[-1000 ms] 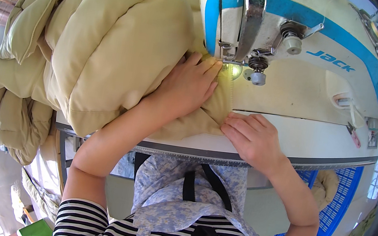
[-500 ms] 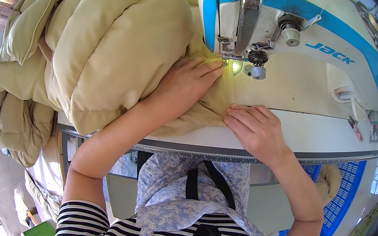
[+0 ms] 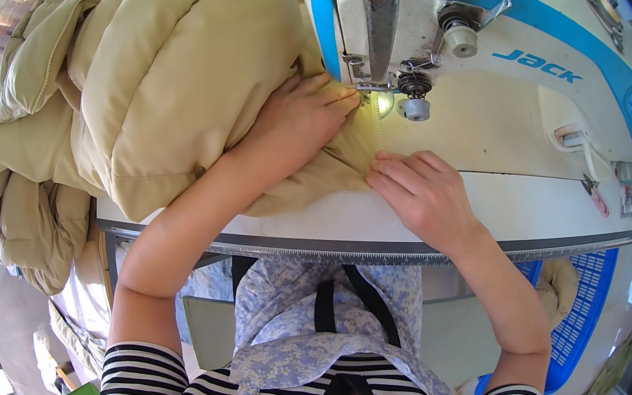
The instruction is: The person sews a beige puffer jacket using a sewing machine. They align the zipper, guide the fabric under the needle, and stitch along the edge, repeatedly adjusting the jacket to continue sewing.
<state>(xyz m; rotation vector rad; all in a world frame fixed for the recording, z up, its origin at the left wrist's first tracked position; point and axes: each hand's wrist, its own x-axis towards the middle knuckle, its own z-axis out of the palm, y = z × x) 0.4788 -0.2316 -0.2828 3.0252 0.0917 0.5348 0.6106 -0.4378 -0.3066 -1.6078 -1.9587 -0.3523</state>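
- The padded garment (image 3: 178, 76) lies on the table (image 3: 521, 205), its bulk heaped at the left and its flat edge running under the needle area of the sewing machine (image 3: 515, 39).
- The right hand (image 3: 423, 198) has come closer to the needle; the stretch of edge between them looks shorter than a moment ago, which suggests more of it has passed through.
- Its fingers are drawn narrow and appear to pinch the garment's near edge.
- The left hand (image 3: 298, 124) has kept its place just beside the presser foot (image 3: 364, 97), fingers laid flat on the cloth; whether they pinch any, one cannot tell.
- The machine sits farther left in view, probably because the head moved.
- With little edge left ahead of the right hand, its hold would likely need resetting soon.
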